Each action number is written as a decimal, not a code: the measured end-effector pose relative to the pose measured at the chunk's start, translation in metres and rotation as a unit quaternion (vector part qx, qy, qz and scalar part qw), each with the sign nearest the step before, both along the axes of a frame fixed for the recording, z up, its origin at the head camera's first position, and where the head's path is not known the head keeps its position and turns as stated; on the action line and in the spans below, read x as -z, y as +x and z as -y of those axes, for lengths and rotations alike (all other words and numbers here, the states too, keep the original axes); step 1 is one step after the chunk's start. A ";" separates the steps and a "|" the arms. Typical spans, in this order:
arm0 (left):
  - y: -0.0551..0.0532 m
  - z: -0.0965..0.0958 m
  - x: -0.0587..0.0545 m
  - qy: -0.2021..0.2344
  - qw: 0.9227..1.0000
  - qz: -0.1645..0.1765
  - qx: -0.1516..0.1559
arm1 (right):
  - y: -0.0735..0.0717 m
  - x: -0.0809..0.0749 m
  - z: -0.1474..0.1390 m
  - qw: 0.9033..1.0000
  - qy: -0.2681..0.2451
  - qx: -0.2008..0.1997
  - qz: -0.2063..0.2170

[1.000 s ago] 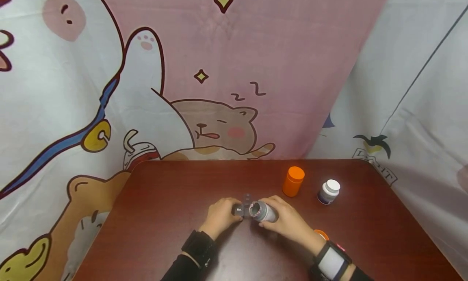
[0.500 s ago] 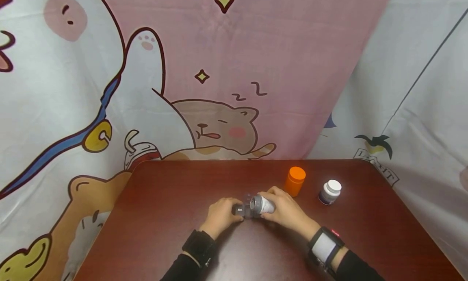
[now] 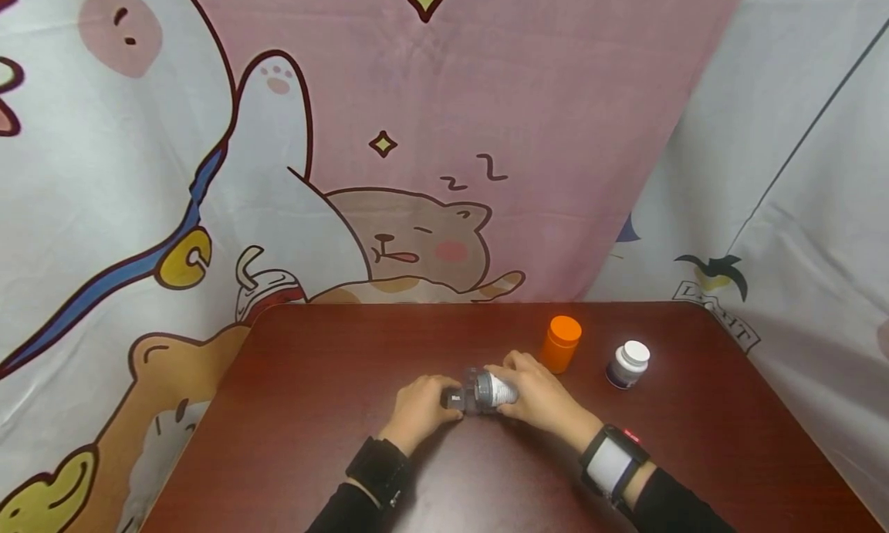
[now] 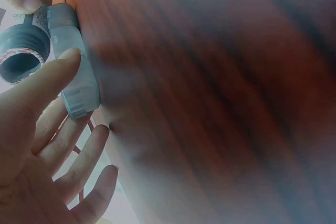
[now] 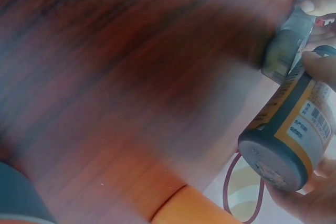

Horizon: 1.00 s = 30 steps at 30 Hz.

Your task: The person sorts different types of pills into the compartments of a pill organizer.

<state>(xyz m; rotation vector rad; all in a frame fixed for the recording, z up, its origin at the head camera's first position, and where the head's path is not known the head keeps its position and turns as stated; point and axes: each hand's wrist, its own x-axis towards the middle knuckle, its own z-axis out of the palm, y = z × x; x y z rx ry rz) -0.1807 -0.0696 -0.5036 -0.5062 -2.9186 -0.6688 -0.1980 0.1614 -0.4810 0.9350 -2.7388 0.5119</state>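
My left hand (image 3: 420, 408) pinches a small grey translucent plastic box (image 3: 455, 399) between thumb and fingers, low at the table. In the left wrist view the box (image 4: 81, 85) has several sections, with a darker one at its far end. My right hand (image 3: 545, 398) grips an uncapped dark grey pill bottle (image 3: 501, 391) with a white and orange label. The bottle is tilted, mouth toward the left and down, close over the right part of the box. Its open mouth (image 4: 21, 67) faces the left wrist camera. What lies inside the bottle is too dark to tell.
Behind my right hand stands an orange capped bottle (image 3: 561, 344). Further right is a white-capped bottle (image 3: 628, 365) with a dark base. A dark rounded object (image 5: 21, 198) shows at the right wrist view's corner. The brown table (image 3: 333, 348) ends at a patterned cloth.
My right hand has moved slightly up and left, tipping the bottle's mouth further toward the box. The right forearm now covers an orange ring-shaped thing seen earlier. My left hand stays put.
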 end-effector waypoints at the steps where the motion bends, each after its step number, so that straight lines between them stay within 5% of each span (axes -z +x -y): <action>1: 0.000 0.000 0.000 -0.001 1.000 0.001 0.000 | 0.000 -0.001 0.000 1.000 0.005 -0.003 -0.002; 8: -0.001 0.001 0.002 0.002 1.000 0.003 -0.002 | -0.002 -0.002 0.003 1.000 0.013 -0.022 -0.014; 14: -0.001 0.001 0.002 0.000 1.000 0.003 -0.002 | -0.002 -0.002 0.005 1.000 -0.004 0.001 -0.016; 30: -0.003 0.001 0.002 0.001 1.000 0.006 -0.003 | -0.001 -0.005 0.005 0.996 0.042 -0.019 -0.071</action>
